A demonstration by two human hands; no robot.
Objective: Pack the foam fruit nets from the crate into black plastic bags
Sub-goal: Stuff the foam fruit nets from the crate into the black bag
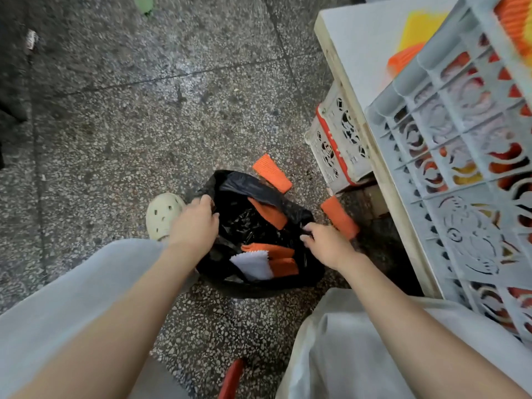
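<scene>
- As the black plastic bag [259, 289] stands open on the floor [144, 110], we read the task as begun but far from finished: a few nets are in, many are not.
- Hands: the left hand [195, 223] curls its fingers over the bag's left rim and the right hand [325, 243] pinches the right rim, so the mouth gapes between them.
- Bag contents: an orange net [267, 213] leans under the far rim. Nearer us, a white net [253, 264] lies beside an orange pair [283, 267]. We cannot tell what lies deeper in the dark interior.
- Strays: a far stray net [272, 172] lies on the floor just beyond the bag, and a near stray net [339, 217] lies beside the right hand. We judge that both need collecting.
- The crate [460, 156] rests on the surface [359, 53] at right. Orange and yellow show through its lattice wall, so we judge that most of the stock remains there.
- Beside the crate, a yellow net [423, 27] and a loose orange net [403, 59] lie on the surface.
- A smaller crate [336, 139] sits on the floor under the surface, its contents unseen.
</scene>
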